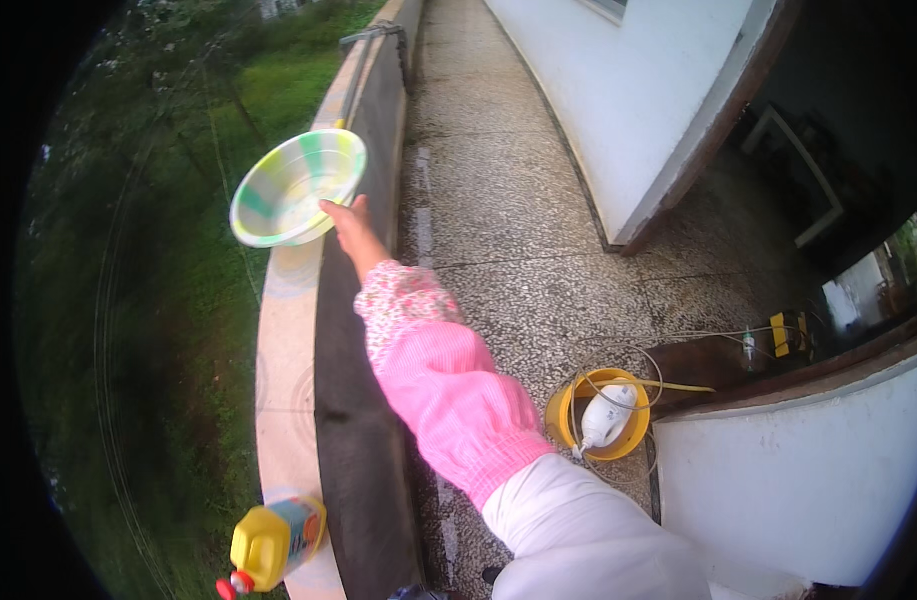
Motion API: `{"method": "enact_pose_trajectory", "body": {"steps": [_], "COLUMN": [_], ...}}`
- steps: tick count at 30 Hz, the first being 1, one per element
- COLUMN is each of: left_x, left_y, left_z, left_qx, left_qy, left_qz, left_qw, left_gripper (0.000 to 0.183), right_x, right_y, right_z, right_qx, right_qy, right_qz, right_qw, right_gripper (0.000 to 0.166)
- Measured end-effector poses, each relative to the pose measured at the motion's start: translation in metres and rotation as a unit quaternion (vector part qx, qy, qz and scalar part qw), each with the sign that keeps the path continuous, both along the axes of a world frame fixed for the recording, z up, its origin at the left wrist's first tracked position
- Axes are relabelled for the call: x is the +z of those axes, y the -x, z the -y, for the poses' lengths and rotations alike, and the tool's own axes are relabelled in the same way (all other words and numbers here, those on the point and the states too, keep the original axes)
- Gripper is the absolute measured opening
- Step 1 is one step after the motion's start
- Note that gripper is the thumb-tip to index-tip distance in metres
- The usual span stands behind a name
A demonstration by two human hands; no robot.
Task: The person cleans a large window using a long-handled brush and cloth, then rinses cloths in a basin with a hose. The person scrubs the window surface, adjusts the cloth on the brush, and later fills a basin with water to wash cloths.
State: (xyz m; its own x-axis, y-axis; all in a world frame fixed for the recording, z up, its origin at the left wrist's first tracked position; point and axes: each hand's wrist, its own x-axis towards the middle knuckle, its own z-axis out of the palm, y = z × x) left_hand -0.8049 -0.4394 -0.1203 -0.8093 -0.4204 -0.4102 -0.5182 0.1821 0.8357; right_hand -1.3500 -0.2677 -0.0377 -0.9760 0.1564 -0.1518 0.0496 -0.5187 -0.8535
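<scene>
My right hand (349,225) grips the near rim of a round plastic basin (297,187) with white, green and yellow stripes. One digit lies over the inside of the basin; the other fingers are mostly hidden. The basin is tilted above the parapet's tiled top, and I cannot tell whether it touches it. A pink sleeve cover and a white sleeve are on this arm. My left hand is out of view. Closer to me, a yellow jug with a red cap (278,544) is on the parapet's ledge (286,360).
A yellow bucket (559,416) holding a white bottle (608,412) stands on the speckled floor (496,217), with a thin hose looped around it. A small green-and-clear bottle (749,349) and a yellow-and-black object (788,335) are by the dark doorway. Trees and grass lie beyond the parapet.
</scene>
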Motion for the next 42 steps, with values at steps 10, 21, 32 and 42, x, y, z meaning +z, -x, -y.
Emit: {"method": "enact_pose_trajectory", "body": {"steps": [10, 21, 32, 42], "left_x": [-0.026, -0.008, 0.029, 0.097], "left_y": [0.091, 0.100, -0.044, -0.431], "left_z": [-0.008, -0.045, -0.028, 0.007], "left_qx": [-0.018, -0.040, 0.114, 0.403], "left_qy": [-0.008, -0.052, -0.155, -0.196], "left_qz": [-0.011, -0.057, -0.139, -0.278], "left_qw": [1.000, 0.996, 0.971, 0.850], "left_gripper": [0.057, 0.056, 0.056, 0.062], "right_x": [-0.036, -0.080, -0.166, -0.203], "right_y": [0.063, -0.094, -0.465, -0.767], "right_z": [0.035, -0.121, -0.195, 0.011], "right_qx": [-0.041, 0.082, 0.124, 0.609], "right_qy": [0.168, 0.133, -0.403, -0.318], "right_qz": [-0.012, 0.175, 0.207, 0.113], "right_qw": [0.985, 0.972, 0.883, 0.718], "right_gripper": [0.054, 0.015, 0.042, 0.040]}}
